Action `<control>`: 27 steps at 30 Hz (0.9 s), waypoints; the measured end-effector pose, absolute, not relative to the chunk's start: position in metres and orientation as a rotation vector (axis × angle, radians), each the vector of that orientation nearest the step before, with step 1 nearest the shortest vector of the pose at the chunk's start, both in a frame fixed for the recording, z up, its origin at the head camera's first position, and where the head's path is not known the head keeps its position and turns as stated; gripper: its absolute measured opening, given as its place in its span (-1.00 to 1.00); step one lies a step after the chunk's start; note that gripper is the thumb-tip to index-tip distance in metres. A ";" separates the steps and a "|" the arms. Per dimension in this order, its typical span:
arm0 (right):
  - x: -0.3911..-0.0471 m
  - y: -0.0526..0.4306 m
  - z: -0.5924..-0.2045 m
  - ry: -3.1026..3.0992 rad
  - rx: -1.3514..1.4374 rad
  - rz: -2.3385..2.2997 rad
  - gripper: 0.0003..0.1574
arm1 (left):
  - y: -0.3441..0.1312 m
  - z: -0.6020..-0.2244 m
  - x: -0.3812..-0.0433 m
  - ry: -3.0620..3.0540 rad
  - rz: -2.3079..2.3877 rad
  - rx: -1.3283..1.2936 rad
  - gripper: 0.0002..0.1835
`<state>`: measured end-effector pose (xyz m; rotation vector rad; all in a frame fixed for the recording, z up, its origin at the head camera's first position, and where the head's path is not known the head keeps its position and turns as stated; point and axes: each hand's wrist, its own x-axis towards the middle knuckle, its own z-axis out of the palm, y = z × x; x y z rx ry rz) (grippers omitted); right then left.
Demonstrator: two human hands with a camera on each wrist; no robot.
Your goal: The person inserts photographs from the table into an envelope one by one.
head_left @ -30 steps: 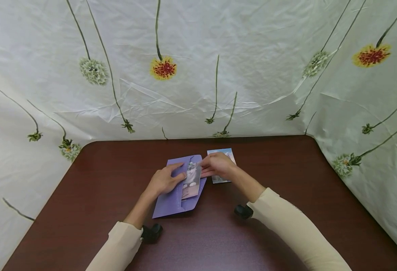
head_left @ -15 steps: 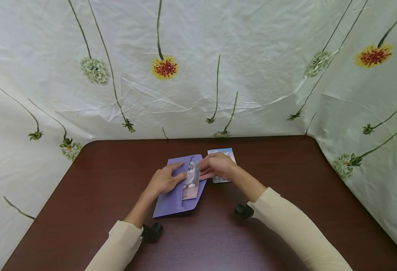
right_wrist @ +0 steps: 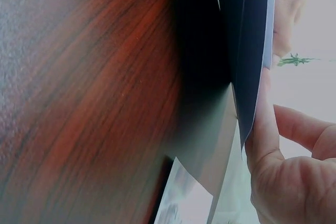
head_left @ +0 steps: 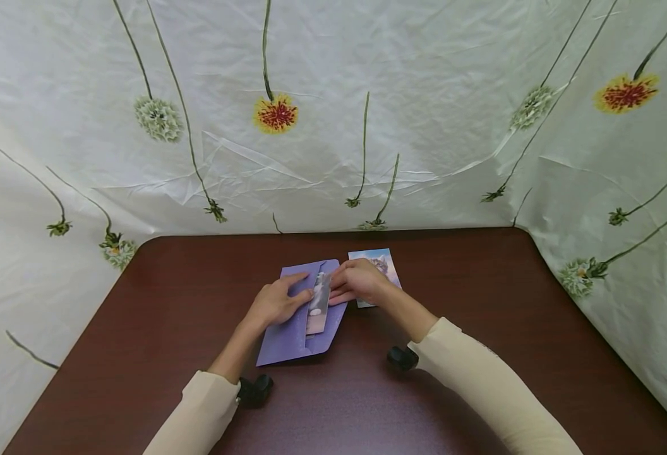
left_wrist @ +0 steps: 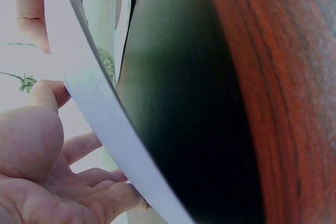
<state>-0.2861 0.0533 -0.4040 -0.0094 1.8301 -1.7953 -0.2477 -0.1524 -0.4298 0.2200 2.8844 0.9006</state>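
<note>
A lilac envelope (head_left: 285,338) lies on the table with its flap side towards the right. Out of its right side sticks a picture card (head_left: 316,322), partly inside the pocket. My left hand (head_left: 276,303) rests on the envelope, fingers spread and thumb by the pocket edge. At the card's right edge, the fairly straight fingers of my right hand (head_left: 362,281) touch it. In the left wrist view, the left hand (left_wrist: 68,177) lies against the envelope (left_wrist: 121,124). The right wrist view shows a finger of the right hand (right_wrist: 283,177) along the dark envelope flap (right_wrist: 247,51).
A second picture card (head_left: 387,265) with a cat on it lies behind the right hand, partly covered by it. The dark red-brown table (head_left: 453,278) ends at a white flowered cloth (head_left: 322,151). Black wrist devices (head_left: 254,392) sit at both cuffs.
The picture card has slid left, deeper into the envelope, so less of it shows. My right hand has moved slightly left with it, uncovering more of the second card. The left hand stays put.
</note>
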 end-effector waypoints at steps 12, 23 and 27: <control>-0.285 0.043 -0.408 1.851 -0.004 -1.777 -0.67 | -0.153 -0.429 -0.248 2.880 0.889 0.223 -0.38; -0.283 0.036 -0.413 1.850 -0.017 -1.806 -0.68 | -0.153 -0.430 -0.249 2.872 0.891 0.228 -0.38; -0.283 0.035 -0.414 1.847 -0.014 -1.819 -0.74 | -0.153 -0.430 -0.249 2.869 0.899 0.229 -0.38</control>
